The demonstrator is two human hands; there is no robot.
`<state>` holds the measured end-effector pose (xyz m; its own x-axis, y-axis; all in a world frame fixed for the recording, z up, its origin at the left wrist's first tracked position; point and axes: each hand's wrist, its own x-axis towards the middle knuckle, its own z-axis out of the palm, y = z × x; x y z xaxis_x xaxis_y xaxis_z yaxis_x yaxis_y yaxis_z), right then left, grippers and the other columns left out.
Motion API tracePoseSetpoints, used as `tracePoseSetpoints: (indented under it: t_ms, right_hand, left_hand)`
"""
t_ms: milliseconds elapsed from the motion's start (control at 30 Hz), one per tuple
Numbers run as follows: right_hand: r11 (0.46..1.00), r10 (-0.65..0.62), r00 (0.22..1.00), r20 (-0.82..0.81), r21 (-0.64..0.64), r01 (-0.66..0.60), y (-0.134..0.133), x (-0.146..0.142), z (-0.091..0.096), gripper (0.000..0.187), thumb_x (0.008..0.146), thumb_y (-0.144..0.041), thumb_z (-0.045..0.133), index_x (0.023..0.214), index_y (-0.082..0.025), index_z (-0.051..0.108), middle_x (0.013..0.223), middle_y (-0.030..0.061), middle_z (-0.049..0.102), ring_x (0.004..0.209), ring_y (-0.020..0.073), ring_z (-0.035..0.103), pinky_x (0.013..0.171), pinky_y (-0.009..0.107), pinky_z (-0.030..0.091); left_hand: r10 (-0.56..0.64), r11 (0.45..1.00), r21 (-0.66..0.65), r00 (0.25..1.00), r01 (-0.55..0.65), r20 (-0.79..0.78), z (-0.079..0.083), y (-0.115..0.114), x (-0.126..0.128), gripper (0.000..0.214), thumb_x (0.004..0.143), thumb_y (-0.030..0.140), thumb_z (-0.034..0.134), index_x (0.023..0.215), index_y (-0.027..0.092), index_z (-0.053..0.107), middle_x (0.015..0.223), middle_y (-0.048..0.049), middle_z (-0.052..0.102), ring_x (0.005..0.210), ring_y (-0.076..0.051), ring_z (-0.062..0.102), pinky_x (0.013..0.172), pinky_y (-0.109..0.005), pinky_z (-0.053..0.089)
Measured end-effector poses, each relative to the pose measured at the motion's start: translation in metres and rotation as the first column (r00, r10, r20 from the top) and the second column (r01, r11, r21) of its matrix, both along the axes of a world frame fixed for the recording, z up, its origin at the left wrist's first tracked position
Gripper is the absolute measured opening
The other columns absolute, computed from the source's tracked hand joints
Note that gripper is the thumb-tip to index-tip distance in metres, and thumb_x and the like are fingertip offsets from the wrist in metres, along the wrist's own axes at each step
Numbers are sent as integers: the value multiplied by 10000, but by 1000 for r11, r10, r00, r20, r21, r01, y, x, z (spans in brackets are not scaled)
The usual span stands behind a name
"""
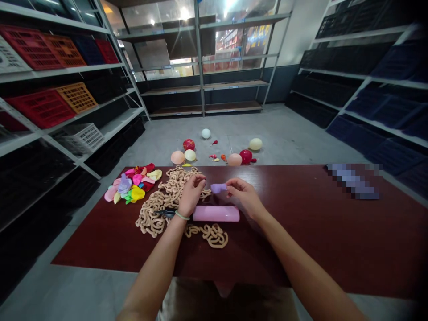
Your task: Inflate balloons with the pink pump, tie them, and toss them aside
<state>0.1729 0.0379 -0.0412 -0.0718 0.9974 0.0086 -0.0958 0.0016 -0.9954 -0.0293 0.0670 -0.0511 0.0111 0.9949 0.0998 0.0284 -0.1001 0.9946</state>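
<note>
A limp purple balloon [218,188] is pinched at its right end by the thumb and fingers of my right hand [246,197]. My left hand [192,192] is just left of the balloon, its fingertips pressed together; whatever they hold, if anything, is too small to make out. Below both hands a pink hand pump [216,213] lies on its side, its black end [167,212] showing left of my left wrist. A heap of tan, looped, cord-like strands [174,185] spreads under and beside my left hand, and a smaller bunch [216,236] lies in front of the pump.
Several uninflated coloured balloons [133,183] are piled at the left of the dark red table [301,232]. A blurred flat item [352,180] lies at the right. Inflated balloons [245,156] rest on the floor beyond. Shelves with crates [43,107] line the sides.
</note>
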Motion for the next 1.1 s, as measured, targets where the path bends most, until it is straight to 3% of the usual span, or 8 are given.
tracePoseSetpoints:
  t_ms: [100,233,400,600,700,833,1000,1100]
  right_hand:
    - [991,-58,984,166,130,37,1,-2,0,193,775,-377,652,880,-217,630,819,0,645,763,158,589,712,310,512]
    - [945,-171,923,345,323,54,-4,-10,3,128,836,-306,595,926,-218,576,884,-2,629,795,153,596,752,307,487]
    - [854,-212,849,483,514,-79,-17,-23,3,90,901,-262,569,984,-231,553,953,16,626,862,163,606,802,312,489]
    - [750,-215,774,596,608,-260,-19,-27,-3,101,965,-282,518,1021,-235,588,994,44,658,948,193,608,860,349,499]
    - [731,-185,766,616,607,-312,-21,-26,0,128,981,-278,495,1054,-245,595,1070,49,658,1065,198,596,942,365,483]
    - [768,-120,725,679,526,-365,-27,-22,6,186,975,-289,509,1137,-234,581,1167,65,626,1095,188,588,956,340,474]
    - [754,29,397,917,241,-611,-34,-17,10,291,958,-430,533,1144,-226,624,1066,59,666,970,217,604,855,354,470]
    - [739,62,276,959,141,-658,-35,-17,11,431,932,-493,553,1246,-203,608,1092,84,673,975,242,606,848,368,463]
  left_hand:
    - [-117,989,-92,993,113,-30,6,-6,5,313,833,469,633,923,173,676,844,-50,677,792,-173,636,721,-288,517]
    - [-368,868,-342,929,360,42,14,-15,13,495,837,614,571,777,141,705,764,-92,712,707,-195,658,674,-312,522]
    - [-314,875,-306,920,376,233,17,-19,16,550,837,669,542,801,148,714,812,-116,729,760,-230,680,716,-347,535]
    - [-183,931,-242,923,273,338,17,-15,14,332,729,454,777,812,149,676,766,-21,682,702,-129,627,685,-233,516]
    - [-103,943,-256,915,215,390,17,-14,13,291,741,394,778,842,153,649,807,-36,710,699,-132,653,683,-240,532]
    - [53,954,-282,865,105,499,19,-10,8,218,835,336,703,932,169,603,842,-62,731,759,-172,707,735,-307,578]
    - [141,957,-285,767,56,626,25,-4,-7,124,889,207,634,995,164,585,952,-86,739,829,-173,731,816,-356,603]
    - [152,961,-270,700,61,698,28,-1,-16,139,910,164,591,1045,147,619,1037,-108,738,919,-179,729,887,-355,588]
